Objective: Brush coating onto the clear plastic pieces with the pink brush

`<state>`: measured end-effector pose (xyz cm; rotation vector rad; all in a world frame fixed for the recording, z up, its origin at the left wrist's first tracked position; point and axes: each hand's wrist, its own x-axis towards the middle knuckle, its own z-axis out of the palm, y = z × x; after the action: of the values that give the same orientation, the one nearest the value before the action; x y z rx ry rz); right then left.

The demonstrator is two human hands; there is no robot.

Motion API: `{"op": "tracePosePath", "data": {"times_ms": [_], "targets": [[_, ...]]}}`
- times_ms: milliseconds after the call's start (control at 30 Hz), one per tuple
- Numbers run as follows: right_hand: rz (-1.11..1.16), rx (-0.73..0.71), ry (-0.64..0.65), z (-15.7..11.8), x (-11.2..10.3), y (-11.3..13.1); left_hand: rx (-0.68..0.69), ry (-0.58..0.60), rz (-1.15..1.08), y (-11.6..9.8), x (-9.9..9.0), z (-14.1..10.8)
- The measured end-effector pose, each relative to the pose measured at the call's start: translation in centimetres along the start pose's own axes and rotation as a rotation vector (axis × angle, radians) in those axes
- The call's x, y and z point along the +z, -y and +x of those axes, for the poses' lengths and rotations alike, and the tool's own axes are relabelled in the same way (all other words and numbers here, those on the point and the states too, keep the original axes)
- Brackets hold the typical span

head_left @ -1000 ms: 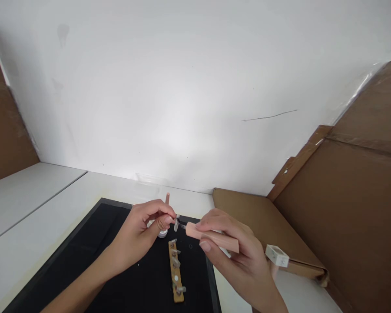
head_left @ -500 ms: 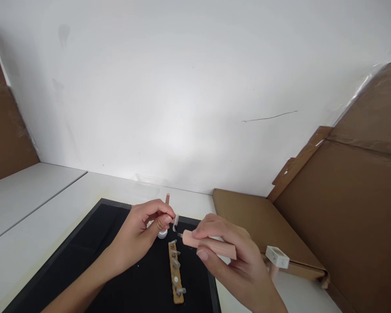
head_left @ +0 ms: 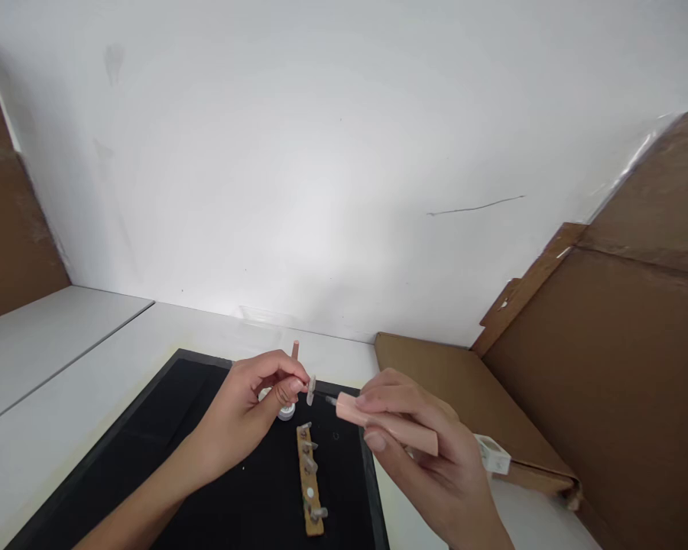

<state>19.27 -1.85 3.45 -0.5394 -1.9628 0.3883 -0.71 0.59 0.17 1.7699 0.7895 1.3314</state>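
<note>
My left hand (head_left: 264, 393) is closed in a pinch at the base of a small pale false nail (head_left: 311, 390), which points up and to the right. My right hand (head_left: 430, 451) grips the pink handle of a nail polish brush (head_left: 387, 425). The brush's thin dark tip reaches left to the nail; whether it touches is too small to tell. Below both hands lies a narrow tan nail stand (head_left: 309, 481) bearing several clear nail tips and one white dot.
A black mat (head_left: 229, 496) covers the white table under the hands. A small white round jar (head_left: 287, 412) and an upright pink stick (head_left: 295, 350) stand by my left hand. Behind it is a clear tray (head_left: 264, 315). On the right are a cardboard box (head_left: 436, 374) and a white block (head_left: 494, 455).
My right hand has moved slightly to the right with the brush, drawing its handle away from the nail. My left hand stays nearly in place, with the nail turned a little.
</note>
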Motion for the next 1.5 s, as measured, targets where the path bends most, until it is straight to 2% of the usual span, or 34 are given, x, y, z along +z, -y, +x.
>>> {"op": "tracePosePath", "data": {"times_ms": [267, 733, 1000, 1500], "targets": [[-0.073, 0.001, 0.013, 0.14, 0.10, 0.01, -0.016, -0.012, 0.020, -0.07, 0.12, -0.16], [-0.022, 0.034, 0.117, 0.21, 0.09, 0.27, 0.018, -0.057, 0.040, -0.26, 0.09, -0.17], [0.009, 0.058, 0.172, 0.36, 0.08, 0.45, -0.014, -0.059, 0.030, -0.11, 0.07, -0.01], [0.018, 0.063, 0.213, 0.57, -0.09, 0.69, -0.025, -0.061, 0.016, -0.23, 0.11, 0.29]]}}
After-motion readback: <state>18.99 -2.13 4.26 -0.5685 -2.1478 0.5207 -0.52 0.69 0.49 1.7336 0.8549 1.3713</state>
